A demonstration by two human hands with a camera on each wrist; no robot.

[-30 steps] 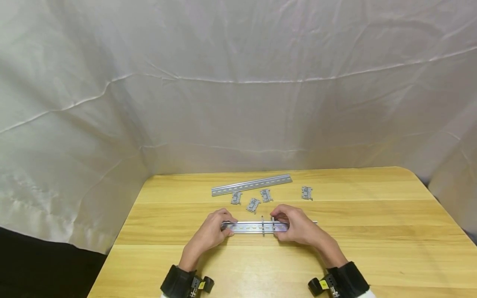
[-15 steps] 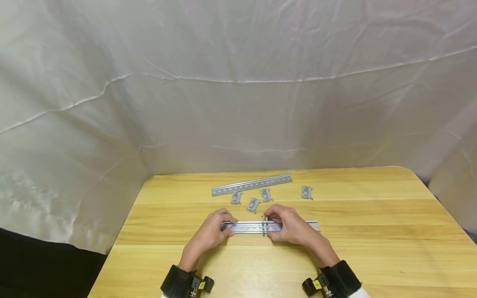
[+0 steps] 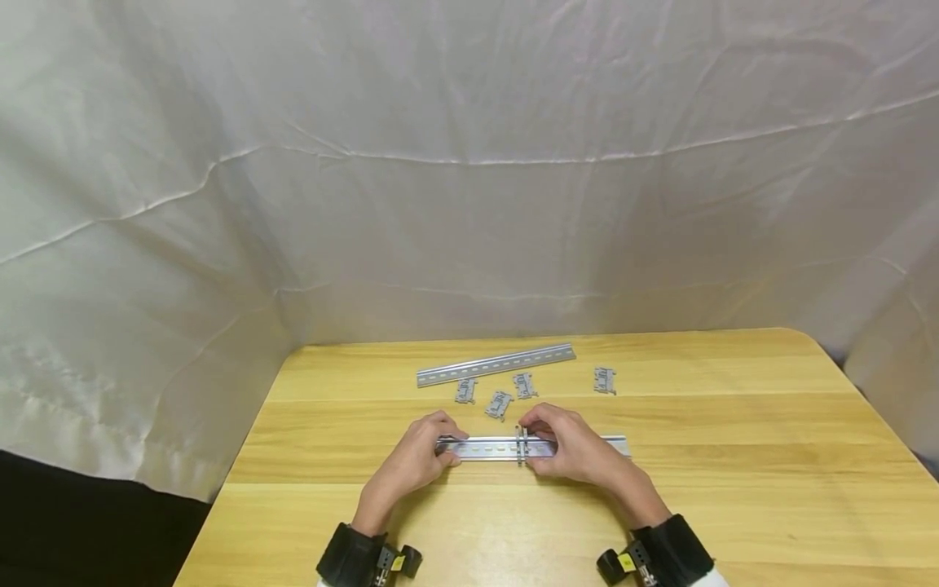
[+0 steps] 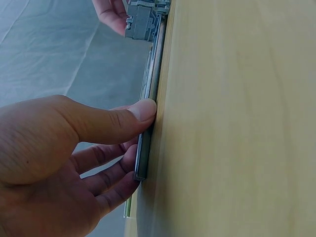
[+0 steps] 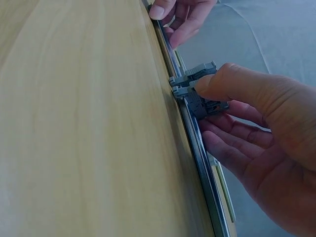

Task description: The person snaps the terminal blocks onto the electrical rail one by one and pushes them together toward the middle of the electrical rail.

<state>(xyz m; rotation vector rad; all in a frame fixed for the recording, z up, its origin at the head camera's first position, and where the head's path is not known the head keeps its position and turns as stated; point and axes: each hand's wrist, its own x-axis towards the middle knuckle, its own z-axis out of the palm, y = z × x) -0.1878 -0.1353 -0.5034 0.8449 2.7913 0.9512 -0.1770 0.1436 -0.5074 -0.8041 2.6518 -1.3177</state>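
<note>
A slotted metal DIN rail lies crosswise on the table in front of me. My left hand grips its left end, thumb on the near edge and fingers along the far side. Two grey terminal blocks stand across the rail near its middle, side by side with a narrow gap. My right hand pinches the right terminal block between thumb and fingers. The left terminal block sits just beyond it on the rail. The hand covers part of the rail to the right of the blocks.
A second DIN rail lies slanted at the back of the wooden table. Several loose terminal blocks lie flat before it, among them one block close to the held rail and another block farther right. A pale curtain hangs behind.
My right hand has slid left along the rail with the right terminal block, bringing it close to the left block. Over the last half second it stays put. The left hand has not moved.
</note>
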